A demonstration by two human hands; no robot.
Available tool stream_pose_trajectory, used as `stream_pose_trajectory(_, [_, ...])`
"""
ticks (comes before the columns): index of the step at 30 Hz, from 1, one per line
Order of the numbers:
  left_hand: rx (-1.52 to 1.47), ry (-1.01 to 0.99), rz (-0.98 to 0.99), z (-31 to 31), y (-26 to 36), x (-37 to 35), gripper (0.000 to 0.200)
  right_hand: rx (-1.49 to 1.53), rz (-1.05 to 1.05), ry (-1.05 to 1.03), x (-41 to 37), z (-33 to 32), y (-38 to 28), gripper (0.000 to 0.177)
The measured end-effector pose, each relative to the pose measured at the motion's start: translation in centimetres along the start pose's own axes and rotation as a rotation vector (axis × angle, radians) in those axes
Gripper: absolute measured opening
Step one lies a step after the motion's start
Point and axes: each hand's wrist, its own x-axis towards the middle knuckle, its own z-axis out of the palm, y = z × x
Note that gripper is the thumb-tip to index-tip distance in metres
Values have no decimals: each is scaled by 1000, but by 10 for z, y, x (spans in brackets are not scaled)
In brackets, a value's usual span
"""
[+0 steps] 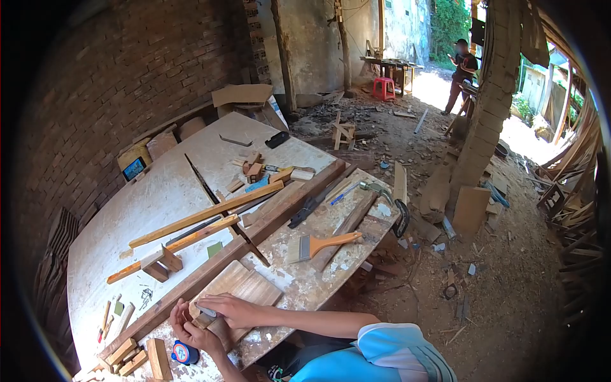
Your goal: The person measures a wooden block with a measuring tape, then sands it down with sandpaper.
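My right hand [234, 311] is closed over a small grey object [207, 311] whose kind I cannot make out. It rests at the near end of a flat wooden board [245, 288] lying on the workbench. Close beside it, my left hand [189, 328] has its fingers curled in at the board's end; what they grip is hidden. Under my hands another brown wooden piece [221, 332] shows in part. A blue, round-faced object [184, 353], perhaps a tape measure, sits just below my left hand.
Wood offcuts [159, 359] lie at the near left. A paintbrush [323, 246], a hammer [375, 188] and a clamp [401, 218] are along the bench's right side. Long wooden strips [207, 213] cross the white tabletop [108, 239]. A person [463, 73] stands far back.
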Motion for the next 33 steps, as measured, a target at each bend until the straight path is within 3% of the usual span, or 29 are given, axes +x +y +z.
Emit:
stream_pose_trajectory(2, [-21, -4, 1, -4, -3, 0, 37, -6, 97, -45, 1, 3, -11, 63])
stream_pose_trajectory(6, [-14, -1, -10, -10, -12, 0, 37, 102, -41, 67, 3, 10, -44, 59])
stream_pose_trajectory(10, [21, 24, -18, 2, 13, 0, 38, 195, 203, -39, 6, -5, -17, 54])
stream_pose_trajectory(14, [10, -60, -41, 6, 13, 7, 40, 120, -64, 46, 6, -5, -49, 58])
stream_pose_trajectory(18, [56, -107, -35, 10, 18, 3, 39, 151, 126, -155, 4, -14, -8, 65])
stream_pose_trajectory(22, [-24, -95, 39, 5, 9, 3, 36, 175, -54, 86, 0, -9, -68, 64])
stream_pose_trajectory(26, [40, -94, -75, 2, 19, 6, 39, 264, 316, -196, 11, -18, -16, 60])
stream_pose_trajectory(27, [33, -95, -91, 3, 20, 5, 41, 49, 119, -66, 6, 11, -4, 62])
stream_pose_trajectory(29, [68, -125, -62, 0, 11, 0, 42, 142, 25, 16, 7, -4, -50, 60])
stream_pose_trajectory(33, [78, -55, -18, 12, 18, -7, 40, 247, 199, -145, 7, -13, -3, 61])
